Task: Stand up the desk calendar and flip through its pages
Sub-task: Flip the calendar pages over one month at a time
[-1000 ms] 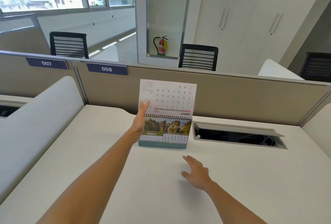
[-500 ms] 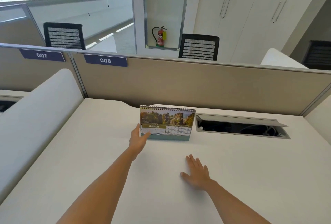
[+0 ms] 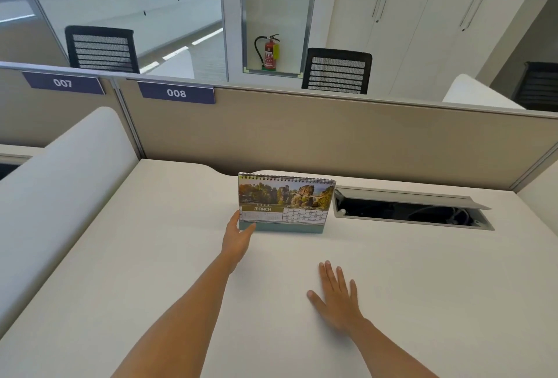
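Observation:
The desk calendar [image 3: 287,202] stands upright on the white desk [image 3: 422,287], near the back partition. Its front page shows a rocky landscape photo above a March grid, with a spiral binding along the top. My left hand [image 3: 237,237] is at its lower left corner, thumb across the front of the base and fingers up along the left edge, holding it there. My right hand [image 3: 335,296] lies flat on the desk in front of the calendar, fingers spread, with nothing in it.
An open cable tray [image 3: 410,211] is sunk into the desk just right of the calendar. A beige partition [image 3: 332,136] labelled 008 closes the back. A white curved divider [image 3: 60,184] borders the left side. Black office chairs stand beyond the partition.
The page held up a second ago has gone over the back, leaving March in front. My left hand dropped from that page to the calendar's lower left corner. My right hand stayed put.

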